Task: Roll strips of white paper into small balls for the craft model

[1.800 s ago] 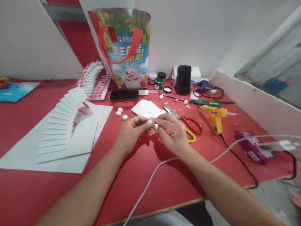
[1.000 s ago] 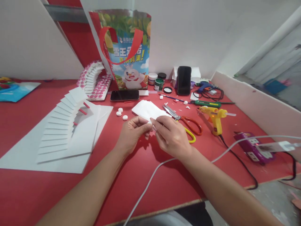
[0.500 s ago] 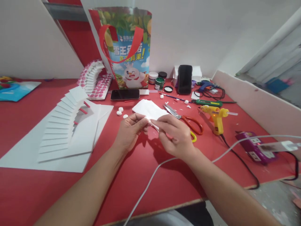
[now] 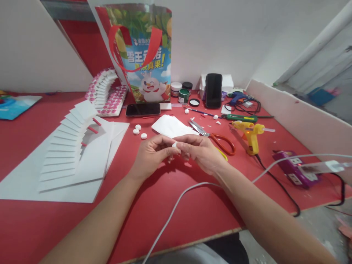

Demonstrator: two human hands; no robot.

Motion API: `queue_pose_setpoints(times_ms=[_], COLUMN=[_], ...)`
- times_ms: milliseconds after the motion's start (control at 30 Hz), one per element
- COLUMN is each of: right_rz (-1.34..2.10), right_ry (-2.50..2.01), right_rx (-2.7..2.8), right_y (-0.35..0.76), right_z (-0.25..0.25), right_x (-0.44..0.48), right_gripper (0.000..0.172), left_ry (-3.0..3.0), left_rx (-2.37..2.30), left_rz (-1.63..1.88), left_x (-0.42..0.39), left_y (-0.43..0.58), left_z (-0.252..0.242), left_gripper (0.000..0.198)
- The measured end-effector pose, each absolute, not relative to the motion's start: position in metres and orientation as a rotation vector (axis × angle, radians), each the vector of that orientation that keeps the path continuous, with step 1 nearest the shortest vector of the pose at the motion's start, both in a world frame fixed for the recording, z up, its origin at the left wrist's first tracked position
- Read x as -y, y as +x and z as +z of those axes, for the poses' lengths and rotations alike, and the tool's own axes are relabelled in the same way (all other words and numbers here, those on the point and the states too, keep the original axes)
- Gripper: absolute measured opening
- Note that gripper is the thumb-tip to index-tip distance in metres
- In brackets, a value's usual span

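Observation:
Between the fingertips of my left hand (image 4: 154, 152) and my right hand (image 4: 199, 150) is a small white piece (image 4: 175, 145), perhaps wadded paper; both hands pinch it, fingers closed. Just beyond them lies a stack of white paper (image 4: 172, 125). Several small white balls (image 4: 143, 136) rest left of the paper. To the right of it are scissors (image 4: 222, 143) with orange-red handles, blades parted. A yellow handle (image 4: 222, 154) shows partly behind my right hand.
A fan-shaped white stair model (image 4: 64, 143) lies on white boards (image 4: 24, 179) at left. Behind are a printed bag (image 4: 150, 69), paint jars (image 4: 183, 96) and two phones (image 4: 213, 91). At right are a yellow glue gun (image 4: 251, 134) and a purple power box (image 4: 294, 168). A white cable (image 4: 176, 212) crosses the front.
My right fingers have come in closer to the left, so both hands now meet around the white piece. The whole view has shifted slightly.

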State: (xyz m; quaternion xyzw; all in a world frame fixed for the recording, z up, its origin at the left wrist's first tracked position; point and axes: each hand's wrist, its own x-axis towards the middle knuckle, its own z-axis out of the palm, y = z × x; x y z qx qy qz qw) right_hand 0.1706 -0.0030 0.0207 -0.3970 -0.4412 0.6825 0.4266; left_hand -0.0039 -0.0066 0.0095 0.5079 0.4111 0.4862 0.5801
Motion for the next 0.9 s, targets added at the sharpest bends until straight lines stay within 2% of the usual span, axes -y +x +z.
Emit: queue_pose_setpoints(times_ms=[567, 700, 900], right_rz=[1.694, 1.64, 1.569], right_ry=[-1.033, -1.071, -1.067], right_rx=[1.01, 1.116, 1.1], right_y=[0.17, 0.174, 0.18], right_z=[0.013, 0.014, 0.018], right_x=[-0.002, -0.004, -0.007], right_gripper=[0.032, 0.032, 0.034], left_ry=[1.609, 1.527, 1.324], left_rx=[-1.046, -1.02, -1.02], left_rz=[1.166, 1.199, 1.209], left_x=[0.011, 0.01, 0.008], left_y=[-0.004, -0.001, 0.001], left_z=[-0.001, 0.002, 0.004], left_gripper=[0.016, 0.014, 0.024])
